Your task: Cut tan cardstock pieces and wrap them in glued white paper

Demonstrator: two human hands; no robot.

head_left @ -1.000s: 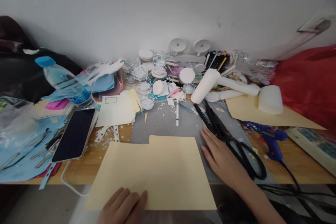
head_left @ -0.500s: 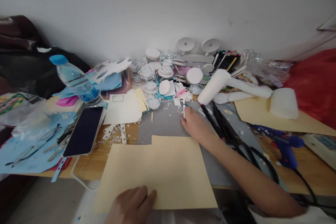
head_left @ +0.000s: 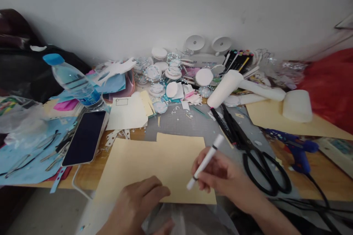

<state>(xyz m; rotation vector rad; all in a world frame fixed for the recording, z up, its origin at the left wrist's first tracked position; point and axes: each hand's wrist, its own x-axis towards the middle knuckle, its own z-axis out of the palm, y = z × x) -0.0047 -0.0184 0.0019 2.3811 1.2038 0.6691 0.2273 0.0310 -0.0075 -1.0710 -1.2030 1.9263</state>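
A sheet of tan card (head_left: pixel 143 158) with a stepped top edge lies at the front of the table. My left hand (head_left: pixel 140 198) rests over its lower edge, fingers on the card and thumb apart below it. Between the fingertips of my right hand (head_left: pixel 220 172) is a white marker pen (head_left: pixel 205 161) with dark bands, held slanting above the card's right side. Whether the pen is capped I cannot tell. Black-handled scissors (head_left: pixel 255 150) and a black marker (head_left: pixel 222 125) lie on the grey mat (head_left: pixel 176 125) to the right of the card.
A water bottle (head_left: pixel 75 82) and a phone (head_left: pixel 84 137) are on the left. White discs with beads (head_left: pixel 165 71) crowd the back by the wall. White foam rolls (head_left: pixel 226 88), a blue glue gun (head_left: pixel 296 147) and a red bag (head_left: pixel 331 84) occupy the right.
My right hand has come back from the far part of the mat with the white pen and is now over the card. My left hand has shifted slightly up and right.
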